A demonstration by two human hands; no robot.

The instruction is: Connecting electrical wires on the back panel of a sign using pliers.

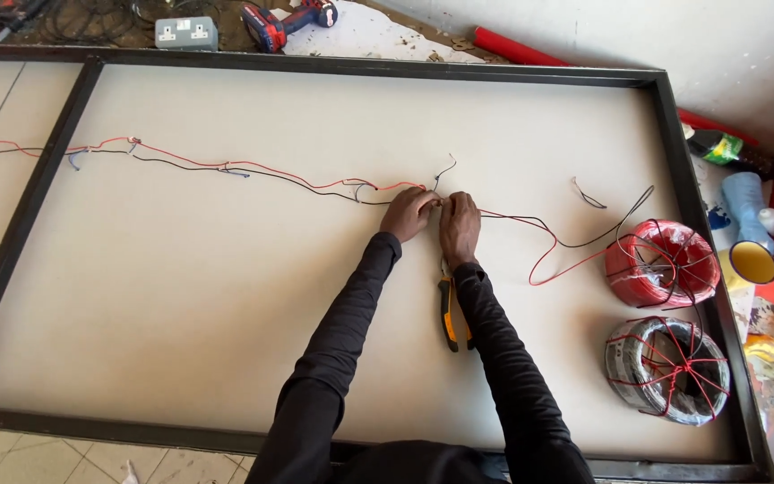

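- Head view: both hands meet near the middle of the white panel (226, 296), a large board in a dark frame (669, 125) that serves as the surface.
- The left hand (408, 213) and right hand (460, 224) sit knuckle to knuckle, fingers pinched together on the wires (253, 168) where a red and a black strand join; the exact grip on each strand is too small to tell.
- The wires run left from the hands across the panel and past the frame, with small taps along the way. To the right they loop loosely toward the red coil (660, 263).
- A black coil (669, 369), bound with red wire, lies just below the red one.
- Pliers (452, 315) with yellow and black handles lie on the panel under the right forearm.
- Beyond the frame: a drill (287, 21) and a socket (186, 32) at the top, bottles (735, 151) and a cup (752, 260) at the right.
- Risks, as I judge them: a hard tug at the joint could drag the slack loop and tip or unwind the red coil; thin strands may slip from the pinch or snap if twisted too tightly; the right forearm could nudge the pliers.
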